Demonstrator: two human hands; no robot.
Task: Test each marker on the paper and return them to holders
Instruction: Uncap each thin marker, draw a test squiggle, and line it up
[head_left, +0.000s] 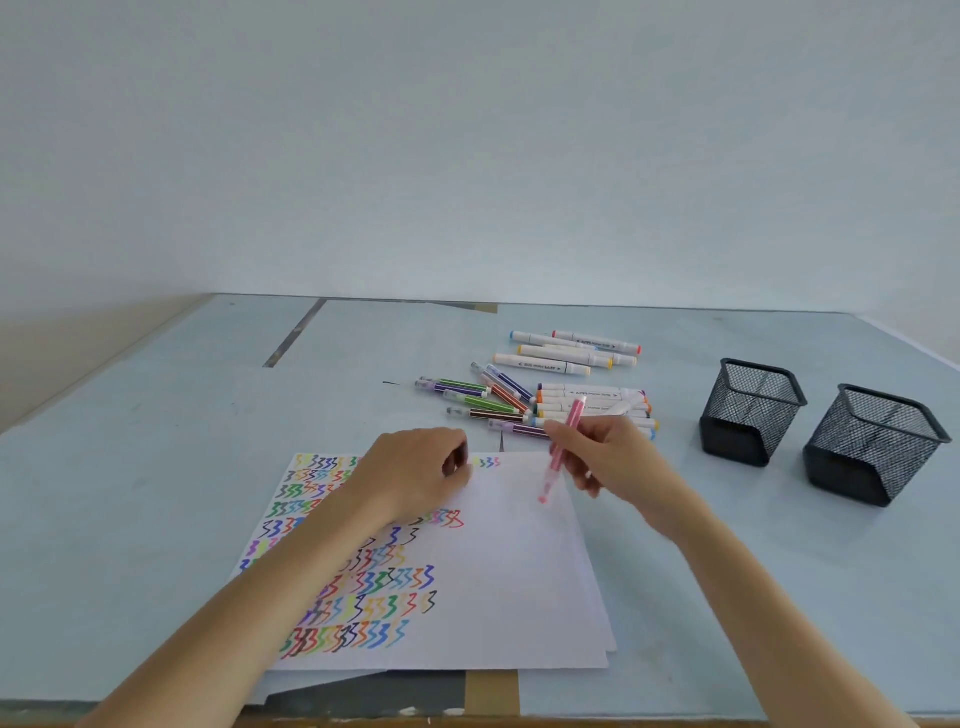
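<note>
A white paper (519, 582) covered on its left half with rows of coloured squiggles lies on the table in front of me. My right hand (608, 457) grips a pink marker (563, 447), uncapped, tip down just above the blank right part of the sheet. My left hand (421, 470) rests curled on the paper's upper edge; whether it holds the cap I cannot tell. Behind the paper lie several thin striped markers (478, 400) and several white double-ended markers (571, 351). Two black mesh holders (748, 410) (872, 441) stand at the right, both looking empty.
The pale blue table (156, 493) ends at a front edge near the bottom of the view, with brown tape (491, 693) under the paper. More white sheets lie stacked beneath the top one. A plain wall stands behind the table.
</note>
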